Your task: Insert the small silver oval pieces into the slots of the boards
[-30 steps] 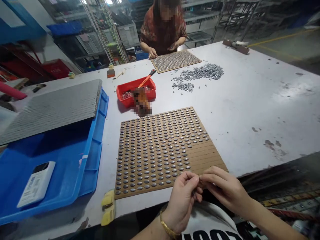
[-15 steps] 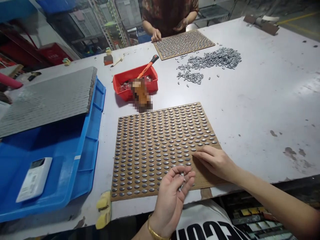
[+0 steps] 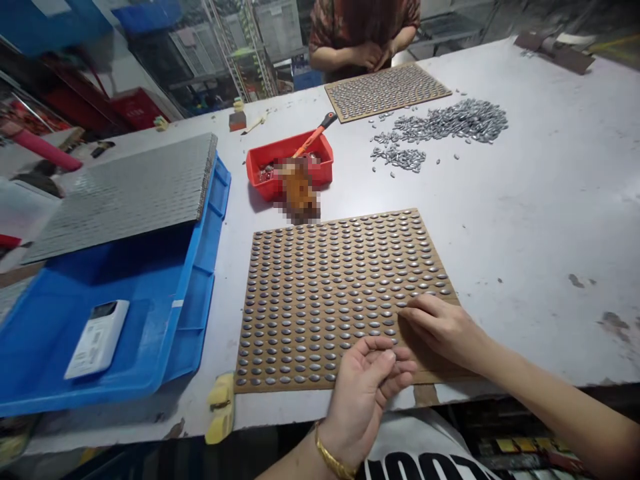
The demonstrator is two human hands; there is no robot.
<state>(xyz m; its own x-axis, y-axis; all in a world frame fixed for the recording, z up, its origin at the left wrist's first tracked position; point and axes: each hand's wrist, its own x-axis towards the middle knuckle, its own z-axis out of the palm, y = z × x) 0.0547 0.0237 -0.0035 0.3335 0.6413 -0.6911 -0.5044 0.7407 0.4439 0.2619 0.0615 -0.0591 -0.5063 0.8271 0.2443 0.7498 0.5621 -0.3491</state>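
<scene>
A brown cardboard sheet lies before me with rows of small pointed-oval metal pieces across most of it. My left hand is palm up over the sheet's near edge, its fingers curled and the thumb laid across them. Loose metal pieces are in that hand, mostly hidden by the thumb and fingers. My right hand rests on the right part of the sheet, at the end of a row. Its fingertips are pressed together, pointing down at the cardboard; whatever they pinch is hidden.
Beyond the sheet stands a red bin with an orange-handled tool. A heap of metal pieces lies farther right. A blue crate with stacked grey sheets is on the left. Across the table a co-worker is at another filled sheet.
The view has shifted, moving the table rightward in the picture. My left thumb now covers the pieces that showed before. My right hand stays at nearly the same spot. The co-worker's hands have come together.
</scene>
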